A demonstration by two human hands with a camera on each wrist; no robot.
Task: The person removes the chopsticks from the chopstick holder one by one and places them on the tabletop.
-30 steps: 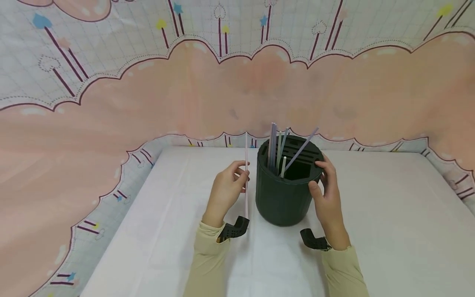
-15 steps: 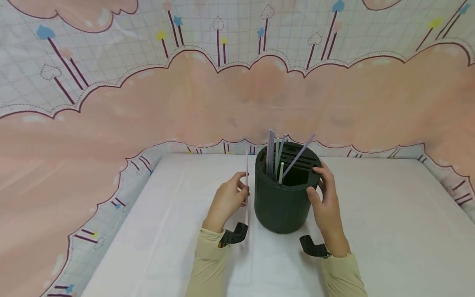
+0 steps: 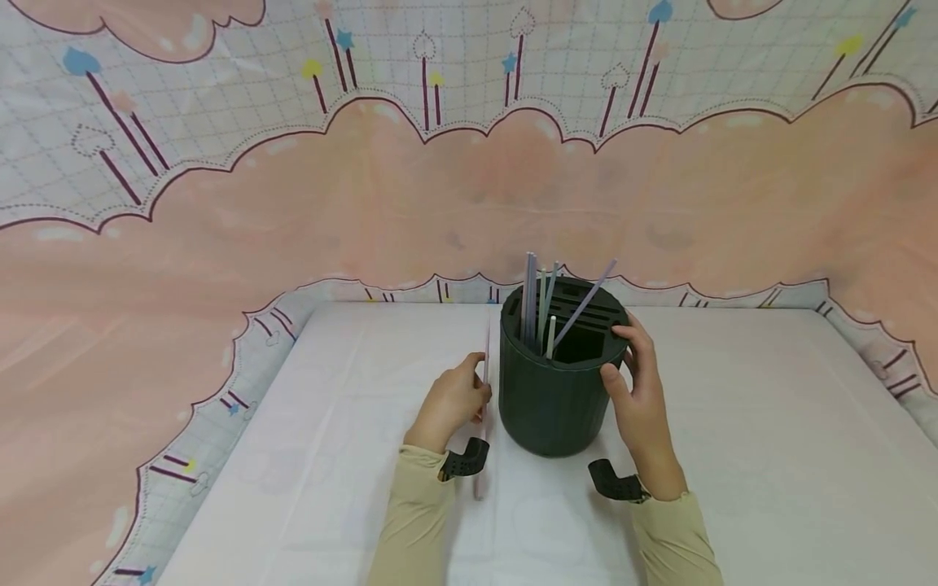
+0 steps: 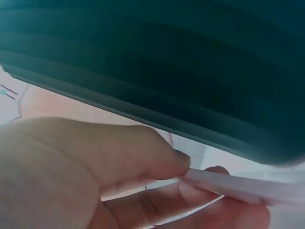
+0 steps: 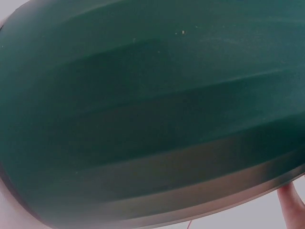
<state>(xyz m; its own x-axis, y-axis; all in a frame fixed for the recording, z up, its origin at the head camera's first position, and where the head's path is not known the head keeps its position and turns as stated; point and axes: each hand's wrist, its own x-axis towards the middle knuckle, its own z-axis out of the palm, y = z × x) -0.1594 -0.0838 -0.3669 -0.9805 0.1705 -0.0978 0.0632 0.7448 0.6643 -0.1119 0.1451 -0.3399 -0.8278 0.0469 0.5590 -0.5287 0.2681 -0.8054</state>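
A thin pale pink straw [image 3: 487, 346] is pinched by my left hand [image 3: 449, 405] just left of the dark green holder [image 3: 550, 411]. In the left wrist view, the straw [image 4: 243, 187] lies between the thumb and fingers, below the holder's ribbed wall [image 4: 143, 57]. My right hand [image 3: 639, 395] grips the holder's right side at the rim, its thumb in front and fingers on the far side. The ribbed wall [image 5: 143, 105] fills most of the right wrist view, with only a bit of the hand at the lower right. Several straws [image 3: 531, 297] in purple, blue and pale green stand in the holder.
The holder's slotted top [image 3: 586, 301] has a larger opening in front, and one purple straw [image 3: 586, 301] leans right across it. A white cloth-covered table [image 3: 352, 391] lies beneath. Behind hangs a peach patterned cloth [image 3: 352, 203].
My left hand has lowered with the pink straw, whose top has dropped and whose lower end now shows near the wrist. My right hand keeps its grip on the holder. The head view has shifted slightly.
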